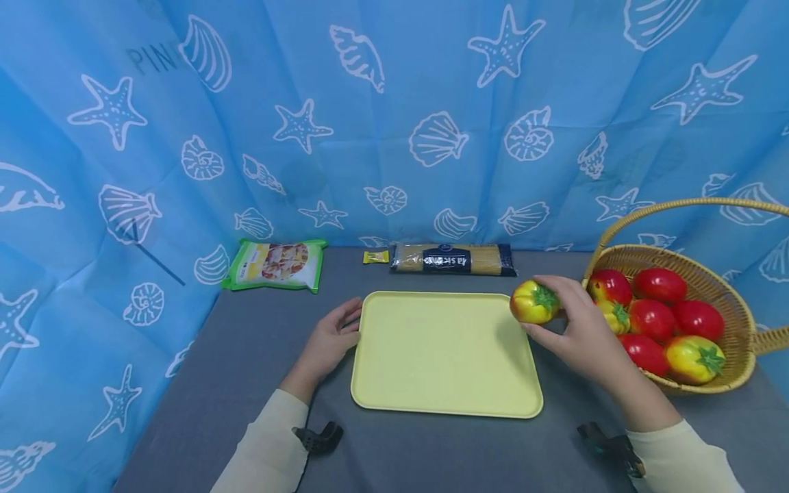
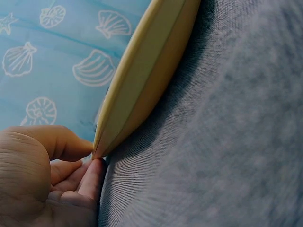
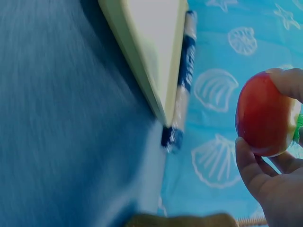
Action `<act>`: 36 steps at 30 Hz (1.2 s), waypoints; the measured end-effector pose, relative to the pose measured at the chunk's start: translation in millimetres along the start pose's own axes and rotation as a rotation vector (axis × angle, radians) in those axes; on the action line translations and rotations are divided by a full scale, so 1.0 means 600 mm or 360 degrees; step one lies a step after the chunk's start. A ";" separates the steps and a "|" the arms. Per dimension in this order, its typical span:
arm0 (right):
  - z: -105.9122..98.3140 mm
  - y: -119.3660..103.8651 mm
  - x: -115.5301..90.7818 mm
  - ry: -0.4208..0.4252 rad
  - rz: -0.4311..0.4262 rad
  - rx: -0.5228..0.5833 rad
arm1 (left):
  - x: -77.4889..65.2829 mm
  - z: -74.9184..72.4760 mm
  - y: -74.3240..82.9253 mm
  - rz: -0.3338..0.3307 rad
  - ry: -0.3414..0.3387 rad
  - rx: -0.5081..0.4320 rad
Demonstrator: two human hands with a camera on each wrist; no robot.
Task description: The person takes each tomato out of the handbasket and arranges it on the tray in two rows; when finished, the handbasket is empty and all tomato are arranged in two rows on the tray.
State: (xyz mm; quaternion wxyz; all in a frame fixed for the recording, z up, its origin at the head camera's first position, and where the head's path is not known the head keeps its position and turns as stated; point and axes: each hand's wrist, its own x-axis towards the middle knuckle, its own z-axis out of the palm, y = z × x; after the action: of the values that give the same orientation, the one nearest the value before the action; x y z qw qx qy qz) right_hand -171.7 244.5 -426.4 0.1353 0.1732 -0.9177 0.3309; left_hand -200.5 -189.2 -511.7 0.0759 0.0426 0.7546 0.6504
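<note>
My right hand (image 1: pixel 588 335) holds a glossy red-and-yellow tomato (image 1: pixel 531 302) with a green leafy top, above the right edge of a pale yellow tray (image 1: pixel 444 352). In the right wrist view, thumb and fingers grip the tomato (image 3: pixel 265 116) from opposite sides, its red face toward the camera. At the tray's left edge is my left hand (image 1: pixel 329 346). The left wrist view shows its thumb and fingertips pinching the rim of the tray (image 2: pixel 142 75). The tray lies flat on the grey cloth, with nothing on it.
To the right stands a wicker basket (image 1: pixel 736 301) with a tall handle, holding several red and yellow tomatoes (image 1: pixel 653 320). Along the back lie a green-and-white food packet (image 1: pixel 277 266), a small yellow packet (image 1: pixel 376 257) and a pasta pack (image 1: pixel 453 259). A blue curtain (image 1: pixel 382 123) hangs behind.
</note>
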 end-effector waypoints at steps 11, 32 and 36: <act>0.076 -0.036 0.027 -0.0194 -0.0147 0.0161 | 0.001 -0.001 -0.002 0.0009 -0.0008 -0.0013; 0.190 -0.136 0.113 -0.0525 -0.0208 0.0289 | 0.000 -0.003 0.000 0.0030 -0.0012 0.0004; 0.210 -0.142 0.128 -0.0566 -0.0182 0.0281 | 0.001 -0.003 -0.001 0.0030 -0.0019 -0.0009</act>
State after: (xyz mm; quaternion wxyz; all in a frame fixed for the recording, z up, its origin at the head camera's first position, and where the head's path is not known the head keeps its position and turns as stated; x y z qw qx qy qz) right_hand -223.2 83.0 -444.2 -0.0259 0.2920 -0.8832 0.3661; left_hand -201.4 -191.1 -511.8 0.0743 0.0533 0.7520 0.6528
